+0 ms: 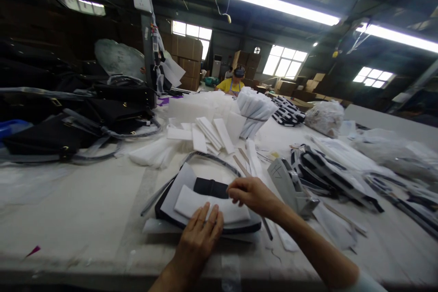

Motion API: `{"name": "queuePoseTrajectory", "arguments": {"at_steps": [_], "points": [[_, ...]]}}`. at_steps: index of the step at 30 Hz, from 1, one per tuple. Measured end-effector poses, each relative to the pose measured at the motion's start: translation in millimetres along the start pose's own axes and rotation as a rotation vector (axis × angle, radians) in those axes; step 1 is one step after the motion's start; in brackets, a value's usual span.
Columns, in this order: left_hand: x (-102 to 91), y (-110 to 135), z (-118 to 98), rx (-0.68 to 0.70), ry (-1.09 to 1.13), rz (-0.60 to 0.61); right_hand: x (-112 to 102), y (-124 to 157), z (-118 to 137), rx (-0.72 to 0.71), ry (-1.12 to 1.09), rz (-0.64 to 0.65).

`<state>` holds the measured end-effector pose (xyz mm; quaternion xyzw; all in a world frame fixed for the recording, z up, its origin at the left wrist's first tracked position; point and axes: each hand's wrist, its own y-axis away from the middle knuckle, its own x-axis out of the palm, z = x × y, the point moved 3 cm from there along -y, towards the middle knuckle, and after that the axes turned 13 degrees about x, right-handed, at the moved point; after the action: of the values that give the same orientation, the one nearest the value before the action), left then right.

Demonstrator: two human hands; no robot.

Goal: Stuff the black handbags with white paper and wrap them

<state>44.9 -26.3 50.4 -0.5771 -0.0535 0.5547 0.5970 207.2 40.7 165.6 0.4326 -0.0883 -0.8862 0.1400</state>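
A black handbag (209, 186) lies flat in front of me, its wrapped handle (214, 157) arching toward the far side. White tissue paper (170, 201) covers part of the bag, and a white foam strip (191, 201) rests across it. My left hand (201, 232) lies on the foam strip with its fingers stretched out flat. Above the right part of the bag is my right hand (251, 194), fingers curled together; whatever they may hold is hidden.
A grey tape dispenser (289, 185) stands to the right. White foam pieces (207, 134) are heaped behind the bag. Black handbags (68, 132) pile up at the left, and wrapped straps (328, 173) lie at the right. A person (232, 83) in yellow sits across the table.
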Motion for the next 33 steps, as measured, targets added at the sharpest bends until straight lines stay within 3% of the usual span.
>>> {"name": "queuePoseTrajectory", "arguments": {"at_steps": [2,4,7,10,14,18,24,30,33], "points": [[1.7,1.1,-0.4,-0.008,-0.023,-0.057,-1.6,-39.5,5.1,0.036,0.237,-0.079],[5.7,2.9,-1.3,-0.018,-0.045,-0.095,3.7,-75.9,2.4,0.121,0.314,-0.109],[12.3,5.5,-3.8,-0.017,-0.060,-0.096,11.0,-114.6,-8.8,0.238,0.313,-0.140],[13.7,7.0,-4.9,-0.049,-0.046,-0.126,10.7,-135.0,-21.8,0.318,0.238,-0.183],[12.6,6.6,-5.6,-0.078,-0.019,-0.117,9.4,-149.1,-38.3,0.397,0.080,-0.232],[12.2,5.7,-6.8,-0.084,-0.025,-0.136,14.8,-158.0,-50.9,0.468,-0.111,-0.163],[12.0,4.4,-6.9,-0.092,-0.025,-0.093,13.2,-155.2,-53.8,0.407,-0.332,-0.109],[12.1,2.2,-6.2,-0.081,-0.062,-0.101,6.3,-152.2,-61.2,0.427,-0.223,-0.158],[11.5,1.4,-5.5,-0.083,-0.055,-0.128,6.7,-156.7,-62.9,0.451,-0.153,-0.107]]}}
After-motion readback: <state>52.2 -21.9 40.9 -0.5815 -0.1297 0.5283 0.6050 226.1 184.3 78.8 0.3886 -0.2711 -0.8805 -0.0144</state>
